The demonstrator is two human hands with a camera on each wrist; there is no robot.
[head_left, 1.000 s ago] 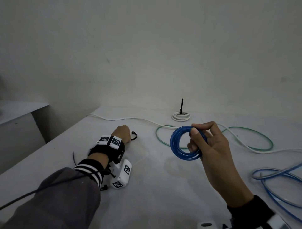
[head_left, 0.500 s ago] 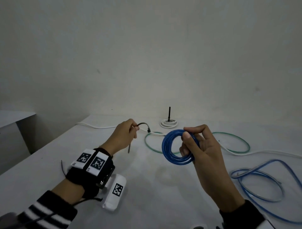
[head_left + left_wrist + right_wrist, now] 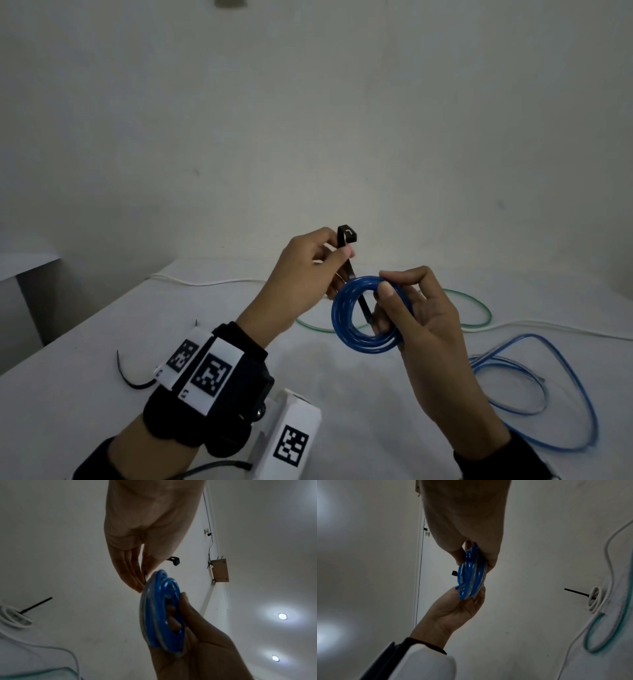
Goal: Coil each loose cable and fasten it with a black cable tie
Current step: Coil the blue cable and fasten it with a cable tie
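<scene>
Tie threading is happening mid-air over the table [image 3: 102,342]: right hand [image 3: 424,318] is pinching the blue coil [image 3: 356,315] between thumb and fingers at its right side, holding the loops stacked and the opening facing the other hand so there's a clear hole to feed through. Left hand [image 3: 301,274] is gripping the black cable tie [image 3: 349,260] near its head, head end pointing up, strap angling down through the middle of the coil toward the right fingers (tip is hidden behind them, so can't tell if they're catching it). My read: it's being held by the head so the tail leads and can wrap back into the lock. Coil isn't fastened yet. Waiting on the table: loose green cable [image 3: 476,308], long white cable [image 3: 212,282], another blue cable [image 3: 534,387] at right, spare tie [image 3: 132,380] by the left wrist. Small white coil [image 3: 594,599] at the far edge is already looking tied, tail sticking up
</scene>
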